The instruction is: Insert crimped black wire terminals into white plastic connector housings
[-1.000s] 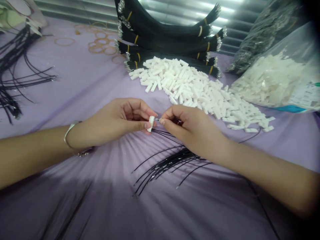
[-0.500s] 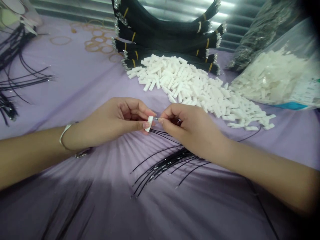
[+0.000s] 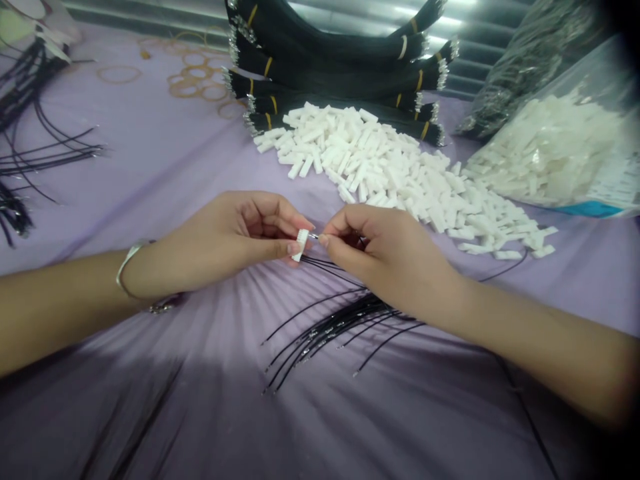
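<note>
"Tabletop [image 3: 150,173] covered in purple, widest thing in view; what lies on it at twelve o'clock?"

"Thick bundles of black wire [image 3: 330,67], stacked, banded in yellow near their ends, silvery tips showing."

"And round toward three?"

"A clear bag [image 3: 595,209] of white pieces, between two and three o'clock. Just beside it, a heap of white pieces [image 3: 395,170] spreads from twelve round to nearly three, in front of the bundles."

"Nearer the middle?"

"Loose black wires [image 3: 345,317] fan out at six o'clock, partly hidden by the right hand [image 3: 395,247]. That hand reaches in from four o'clock; the left hand [image 3: 245,230], with a silver bracelet [image 3: 127,257] at its wrist, from between eight and nine."

"Fingers open or closed?"

"Closed, on both. The left ones grip a small white connector [image 3: 302,240], a little to nine o'clock of centre, with several attached wires [image 3: 325,265] running from its lower end toward four. The right thumb and index finger pinch a single wire [image 3: 314,235], its metal tip pointing to nine at the connector's face. Whether the tip sits inside, I can't tell."
</note>
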A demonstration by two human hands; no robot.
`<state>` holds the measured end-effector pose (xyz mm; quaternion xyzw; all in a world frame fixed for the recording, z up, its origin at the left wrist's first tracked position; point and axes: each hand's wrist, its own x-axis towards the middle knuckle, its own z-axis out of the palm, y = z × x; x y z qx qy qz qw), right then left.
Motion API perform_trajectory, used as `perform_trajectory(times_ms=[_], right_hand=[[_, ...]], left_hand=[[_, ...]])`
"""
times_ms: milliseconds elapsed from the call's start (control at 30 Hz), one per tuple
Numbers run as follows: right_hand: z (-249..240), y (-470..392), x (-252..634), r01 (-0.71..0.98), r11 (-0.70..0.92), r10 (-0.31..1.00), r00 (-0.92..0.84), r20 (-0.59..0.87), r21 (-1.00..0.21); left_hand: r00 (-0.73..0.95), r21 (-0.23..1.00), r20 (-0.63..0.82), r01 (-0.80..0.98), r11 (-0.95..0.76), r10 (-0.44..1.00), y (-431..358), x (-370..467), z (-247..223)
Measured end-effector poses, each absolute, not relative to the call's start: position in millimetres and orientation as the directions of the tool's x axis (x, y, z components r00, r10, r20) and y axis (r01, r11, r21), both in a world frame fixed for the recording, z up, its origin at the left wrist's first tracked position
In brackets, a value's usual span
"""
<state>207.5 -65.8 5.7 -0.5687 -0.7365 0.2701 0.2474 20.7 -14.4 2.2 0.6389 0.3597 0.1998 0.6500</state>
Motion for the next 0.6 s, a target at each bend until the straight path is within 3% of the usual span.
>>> perform_trajectory(times_ms=[600], right_hand=[[1.8,-66.9,205.4,0.658,0.274,0.953,-0.281,0.109,-0.701]], left_hand=[[0.681,0.978,-0.178,0.199,0.054,0.710,-15.5,22.5,1.1]])
